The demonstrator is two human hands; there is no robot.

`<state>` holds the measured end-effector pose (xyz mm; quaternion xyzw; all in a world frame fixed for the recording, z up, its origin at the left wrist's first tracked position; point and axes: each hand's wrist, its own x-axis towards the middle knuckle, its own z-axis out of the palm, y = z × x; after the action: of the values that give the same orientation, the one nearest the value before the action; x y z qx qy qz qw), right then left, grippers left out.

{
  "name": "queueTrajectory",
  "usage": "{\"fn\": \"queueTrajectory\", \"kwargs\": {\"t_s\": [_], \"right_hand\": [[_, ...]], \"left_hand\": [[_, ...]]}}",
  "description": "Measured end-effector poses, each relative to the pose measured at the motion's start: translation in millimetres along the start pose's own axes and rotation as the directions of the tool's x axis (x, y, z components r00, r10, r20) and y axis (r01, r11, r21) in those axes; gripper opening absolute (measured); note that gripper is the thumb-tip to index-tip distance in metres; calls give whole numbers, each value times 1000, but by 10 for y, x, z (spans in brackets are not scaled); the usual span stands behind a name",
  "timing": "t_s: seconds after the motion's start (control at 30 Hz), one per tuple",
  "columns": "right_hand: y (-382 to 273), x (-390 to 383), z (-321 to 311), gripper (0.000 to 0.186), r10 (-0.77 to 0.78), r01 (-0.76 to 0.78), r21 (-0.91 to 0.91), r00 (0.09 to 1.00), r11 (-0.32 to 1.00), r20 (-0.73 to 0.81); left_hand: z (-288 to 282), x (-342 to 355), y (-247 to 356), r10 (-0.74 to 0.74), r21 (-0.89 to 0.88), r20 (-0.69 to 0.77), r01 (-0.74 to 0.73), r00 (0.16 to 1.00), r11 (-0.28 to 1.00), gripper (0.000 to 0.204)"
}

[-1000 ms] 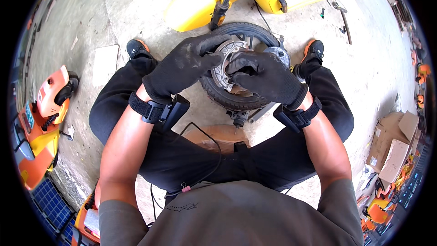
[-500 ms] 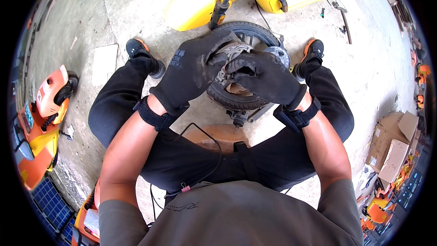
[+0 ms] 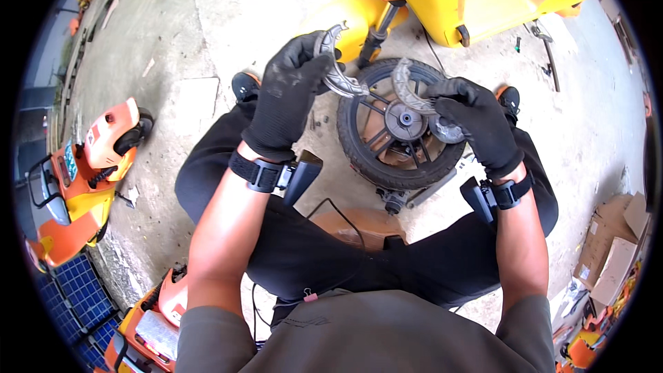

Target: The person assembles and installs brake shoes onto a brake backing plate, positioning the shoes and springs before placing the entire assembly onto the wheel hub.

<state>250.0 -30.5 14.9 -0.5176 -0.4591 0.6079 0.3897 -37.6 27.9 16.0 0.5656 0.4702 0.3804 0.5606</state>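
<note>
My left hand [image 3: 284, 93], in a black work glove, is closed around a curved metal brake shoe [image 3: 342, 83] and holds it up left of the wheel. A second brake shoe [image 3: 403, 90] is gripped at its lower end by my gloved right hand [image 3: 478, 121], over the wheel's right half. The two shoes are apart from each other. Below them a black spoked wheel [image 3: 347, 139] with its tyre lies flat on the floor. Its round grey hub [image 3: 406, 119] faces up. Beside my right fingers shows a round silvery metal part [image 3: 447, 131], partly covered by the hand.
A yellow scooter [image 3: 442, 3] stands just beyond the wheel, its fork [image 3: 376, 38] close to the tyre. A grey mechanical part [image 3: 394, 201] sits at the wheel's near edge. Orange scooters [image 3: 103, 141] line the left; an open cardboard box [image 3: 608, 252] stands at right.
My hands, close together over the wheel before, have moved apart, left and right. Each now carries a separate brake shoe, and the wheel's hub has come into sight.
</note>
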Motion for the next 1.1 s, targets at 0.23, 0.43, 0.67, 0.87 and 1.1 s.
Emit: {"fn": "queueTrajectory", "kwargs": {"t_s": [0.23, 0.43, 0.67, 0.87, 1.1], "right_hand": [[-55, 2, -12, 25, 38, -39, 0, 996, 999, -76], [-68, -7, -71, 26, -33, 30, -45, 998, 999, -61], [-62, -11, -89, 26, -40, 36, -42, 995, 998, -89], [-62, -22, -99, 25, -74, 67, -75, 993, 995, -90], [8, 12, -122, 24, -35, 24, -97, 993, 995, -110]], "left_hand": [[45, 24, -12, -34, -222, -74, 17, 997, 975, 32], [25, 5, 35, -71, -53, -16, 70, 997, 996, 38], [81, 49, -143, -22, -3, -20, 22, 1000, 1000, 27], [16, 156, -562, -13, 5, -45, 13, 999, 1000, 22], [-283, 171, -1426, -66, 822, -157, 168, 985, 544, 21]]}}
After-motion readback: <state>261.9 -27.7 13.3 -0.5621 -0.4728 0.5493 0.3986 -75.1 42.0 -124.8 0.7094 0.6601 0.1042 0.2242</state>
